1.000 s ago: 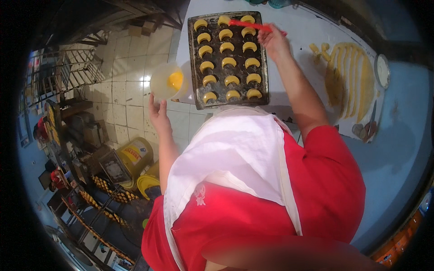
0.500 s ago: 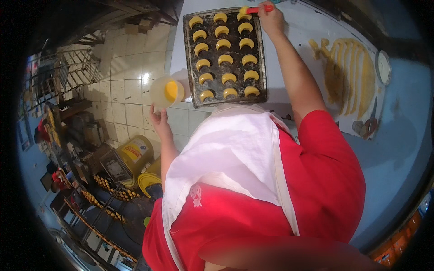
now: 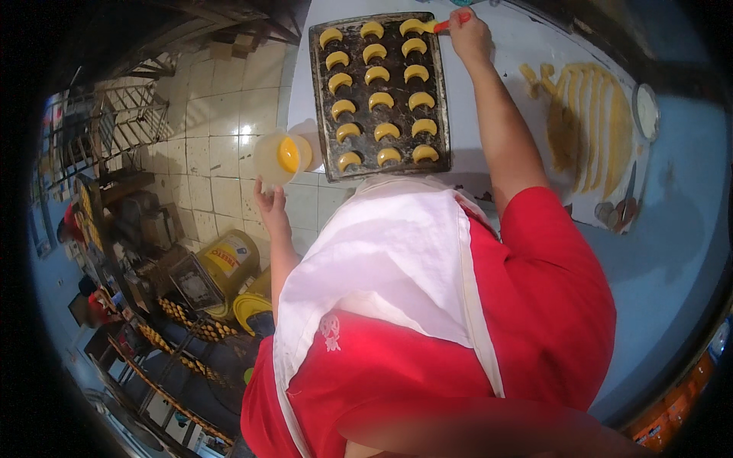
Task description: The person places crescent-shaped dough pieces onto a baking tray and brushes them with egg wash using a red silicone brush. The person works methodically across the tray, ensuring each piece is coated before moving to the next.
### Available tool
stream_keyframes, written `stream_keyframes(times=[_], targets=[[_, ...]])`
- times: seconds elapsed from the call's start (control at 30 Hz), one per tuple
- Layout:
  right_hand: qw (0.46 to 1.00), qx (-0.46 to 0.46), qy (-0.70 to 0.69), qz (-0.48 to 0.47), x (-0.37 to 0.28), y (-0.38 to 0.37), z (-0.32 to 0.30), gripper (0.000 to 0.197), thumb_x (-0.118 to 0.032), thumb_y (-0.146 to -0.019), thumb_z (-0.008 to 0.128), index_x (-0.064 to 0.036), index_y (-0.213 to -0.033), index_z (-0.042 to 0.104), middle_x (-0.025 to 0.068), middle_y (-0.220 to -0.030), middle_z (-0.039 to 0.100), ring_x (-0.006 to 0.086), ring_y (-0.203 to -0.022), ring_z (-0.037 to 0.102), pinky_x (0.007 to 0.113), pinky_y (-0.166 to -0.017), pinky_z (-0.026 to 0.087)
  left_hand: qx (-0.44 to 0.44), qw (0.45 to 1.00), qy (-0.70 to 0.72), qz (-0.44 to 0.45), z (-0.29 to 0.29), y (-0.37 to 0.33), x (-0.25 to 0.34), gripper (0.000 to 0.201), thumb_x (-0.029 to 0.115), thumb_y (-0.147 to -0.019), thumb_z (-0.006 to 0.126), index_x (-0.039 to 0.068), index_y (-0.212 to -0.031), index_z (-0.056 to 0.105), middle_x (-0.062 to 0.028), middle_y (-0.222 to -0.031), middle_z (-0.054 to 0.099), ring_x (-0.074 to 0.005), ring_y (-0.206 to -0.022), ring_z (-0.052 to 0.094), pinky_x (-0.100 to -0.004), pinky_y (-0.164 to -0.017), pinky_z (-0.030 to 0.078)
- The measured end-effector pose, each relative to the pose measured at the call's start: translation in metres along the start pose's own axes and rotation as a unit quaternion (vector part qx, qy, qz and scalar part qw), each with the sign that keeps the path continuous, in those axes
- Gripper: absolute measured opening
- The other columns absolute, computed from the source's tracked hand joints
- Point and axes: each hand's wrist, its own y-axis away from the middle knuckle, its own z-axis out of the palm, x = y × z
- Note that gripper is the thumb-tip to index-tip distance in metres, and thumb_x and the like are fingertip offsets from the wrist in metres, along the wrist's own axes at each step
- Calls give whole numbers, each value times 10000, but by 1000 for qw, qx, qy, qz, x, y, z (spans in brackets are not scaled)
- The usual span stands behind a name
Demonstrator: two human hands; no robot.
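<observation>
"So, taking the head view, what lies on that dark baking tray (image 3: pixel 360 90)?"

"Eighteen crescent-shaped dough pieces (image 3: pixel 381 100), yellow and glossy, in three columns of six. The tray itself lies on a white table (image 3: pixel 515 53)."

"And the right hand (image 3: pixel 472 38)?"

"It is just outside the tray's far right corner, fingers clamped on the red handle of a pastry brush (image 3: pixel 446 24). The yellow head of the brush points left over the tray's edge and meets the crescent in that corner."

"What about the left hand (image 3: pixel 272 206)?"

"That one is left of the tray, toward its near end. Its fingers close on the near side of a translucent plastic cup (image 3: pixel 267 156); how the thumb lies, I cannot tell. The cup is tilted, just beside the tray's left edge in this view, and yellow liquid (image 3: pixel 289 155) shows inside."

"What is to the right of the tray?"

"Well apart from it, a flat sheet of yellow dough (image 3: pixel 592 126) cut into long strips. Farther from the tray on that same side is a round bowl (image 3: pixel 647 113) with something white in it."

"And on the tray's near side?"

"A white apron (image 3: pixel 389 252) over a red shirt (image 3: pixel 550 305); the apron's top reaches the tray's near edge. Yellow buckets (image 3: pixel 243 267) stand left of the tray and nearer the wearer."
</observation>
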Motion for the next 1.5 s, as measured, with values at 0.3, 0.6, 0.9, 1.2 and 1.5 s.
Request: stream_keyframes(times=[0.3, 0.6, 0.9, 1.2, 1.5], targets=[[999, -32, 30, -11, -21, 35, -30, 263, -388, -1034, 597, -143, -1079, 679, 182, -936, 757, 446, -904, 721, 540, -780, 566, -13, 1000, 1, -7, -3, -1, -1, 665, 100, -1047, 663, 163, -1623, 336, -53, -1322, 622, -109, -1003, 547, -266, -864, 457], [996, -66, 30, -56, -26, 37, -28, 252, -390, -1041, 581, -164, -1090, 681, 196, -907, 748, 460, -881, 710, 549, -769, 561, -19, 1000, 19, 4, -6, -3, -5, 683, 115, -1043, 674, 156, -1627, 322, -40, -1239, 629, -95, -967, 538, -260, -843, 455], [998, -8, 60, 3, -14, 44, -37, 241, -354, -1034, 593, -138, -1066, 693, 170, -885, 761, 432, -862, 729, 535, -758, 569, -14, 1000, -1, 0, -11, -6, -10, 667, 118, -1047, 674, 147, -1620, 336, -36, -1224, 634, -92, -944, 537, -253, -821, 451], [994, -102, 41, -18, -22, 86, -59, 260, -351, -1042, 585, -117, -1068, 693, 191, -903, 751, 450, -891, 717, 532, -764, 559, -6, 1000, 10, 2, -10, -8, -16, 675, 99, -1049, 663, 145, -1628, 320, -48, -1262, 633, -103, -973, 546, -258, -842, 457], [988, -145, 15, -56, -38, 94, -62, 256, -347, -1042, 574, -111, -1058, 669, 189, -898, 746, 462, -872, 703, 550, -764, 548, -25, 1000, 15, 11, -12, -8, -14, 656, 102, -1048, 664, 149, -1614, 338, -18, -1161, 632, -80, -901, 512, -235, -773, 421]])
